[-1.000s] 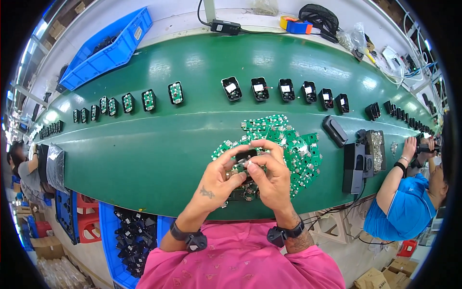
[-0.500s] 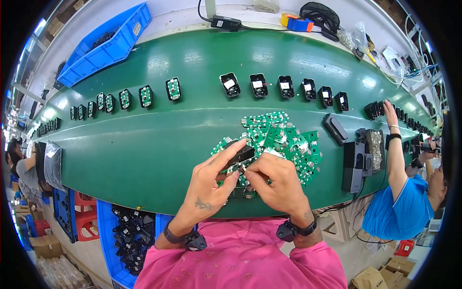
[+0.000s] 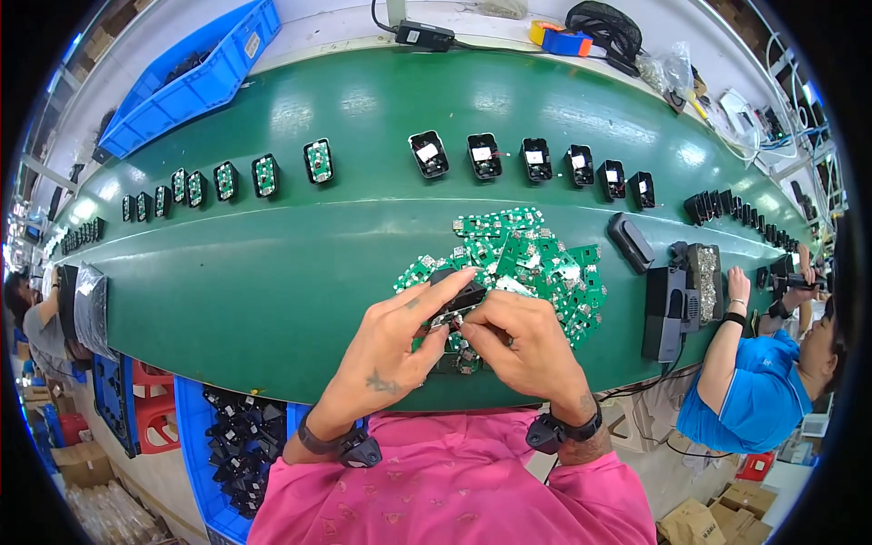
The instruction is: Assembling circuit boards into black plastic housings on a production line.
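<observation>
My left hand (image 3: 397, 340) is closed around a small black plastic housing (image 3: 466, 296), which it holds tilted over the near edge of the board pile. A circuit board (image 3: 449, 318) shows at the housing's lower side, between my thumbs. My right hand (image 3: 520, 338) presses its thumb and forefinger together against that side; what they pinch is too small and hidden to name. Loose green circuit boards (image 3: 554, 282) lie heaped beneath and beyond both hands.
Black housings with green boards (image 3: 319, 162) stand in a row at far left, open housings (image 3: 485, 157) at far right. A black device (image 3: 666, 313) and a tray of small metal parts (image 3: 707, 282) stand right. A co-worker's arm (image 3: 727, 341) is beside them. Blue bins (image 3: 186, 77) hold parts.
The co-worker's hand has drawn back from the row of housings at the right toward their body. My hands stay over the pile, still at the housing. The view has shifted slightly.
</observation>
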`<control>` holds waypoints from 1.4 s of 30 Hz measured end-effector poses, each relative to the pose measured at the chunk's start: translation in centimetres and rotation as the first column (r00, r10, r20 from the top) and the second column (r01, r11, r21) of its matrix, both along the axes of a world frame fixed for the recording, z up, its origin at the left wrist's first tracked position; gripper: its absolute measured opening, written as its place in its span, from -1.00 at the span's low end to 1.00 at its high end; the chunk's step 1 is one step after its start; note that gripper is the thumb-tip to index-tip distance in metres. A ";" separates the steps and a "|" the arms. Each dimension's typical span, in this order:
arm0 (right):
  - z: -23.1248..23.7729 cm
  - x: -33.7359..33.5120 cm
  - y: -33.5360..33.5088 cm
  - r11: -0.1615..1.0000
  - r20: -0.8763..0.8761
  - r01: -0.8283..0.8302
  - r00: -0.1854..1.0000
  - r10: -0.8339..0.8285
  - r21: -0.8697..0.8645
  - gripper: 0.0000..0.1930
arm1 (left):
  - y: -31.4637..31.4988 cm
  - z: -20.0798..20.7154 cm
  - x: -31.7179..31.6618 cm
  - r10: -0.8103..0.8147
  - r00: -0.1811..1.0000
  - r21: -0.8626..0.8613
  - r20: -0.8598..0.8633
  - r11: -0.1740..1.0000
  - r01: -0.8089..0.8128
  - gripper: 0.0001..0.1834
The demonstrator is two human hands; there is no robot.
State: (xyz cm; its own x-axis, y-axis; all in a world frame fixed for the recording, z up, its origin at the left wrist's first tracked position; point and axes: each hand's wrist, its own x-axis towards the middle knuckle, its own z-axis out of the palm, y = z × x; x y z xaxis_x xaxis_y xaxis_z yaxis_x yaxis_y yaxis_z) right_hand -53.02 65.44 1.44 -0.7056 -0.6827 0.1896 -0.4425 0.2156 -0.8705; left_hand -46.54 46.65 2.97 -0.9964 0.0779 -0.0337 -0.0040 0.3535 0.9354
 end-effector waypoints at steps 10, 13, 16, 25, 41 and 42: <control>-3.1 -0.2 -1.1 0.990 -0.145 0.143 0.979 -0.142 -0.004 -0.94 | 1.5 -3.2 -0.4 0.123 0.973 -0.170 -0.198 0.973 -0.157 -0.38; -2.3 0.2 -1.0 0.975 -0.070 0.220 0.973 -0.220 -0.004 -0.93 | 1.2 -3.7 -0.8 0.166 0.971 -0.010 -0.172 0.985 -0.171 -0.42; -2.7 0.4 -1.3 0.939 0.136 0.345 0.930 -0.341 -0.008 -0.90 | 1.0 -3.1 -0.7 0.210 0.976 0.315 0.060 0.924 -0.218 -0.46; -3.8 2.0 -1.3 0.901 -0.013 0.419 0.906 -0.423 -0.110 -0.87 | 1.2 -4.1 -1.2 0.109 0.994 0.174 -0.011 0.979 -0.105 -0.40; -2.7 0.7 0.1 0.916 0.513 0.362 0.827 -0.229 -0.175 -0.75 | 3.0 -4.4 -1.9 0.205 0.956 0.167 -0.209 0.971 -0.172 -0.37; -2.7 0.7 0.1 0.934 0.313 0.323 0.912 -0.264 -0.152 -0.74 | 2.8 -3.7 -1.4 0.207 0.971 0.106 -0.122 0.975 -0.194 -0.38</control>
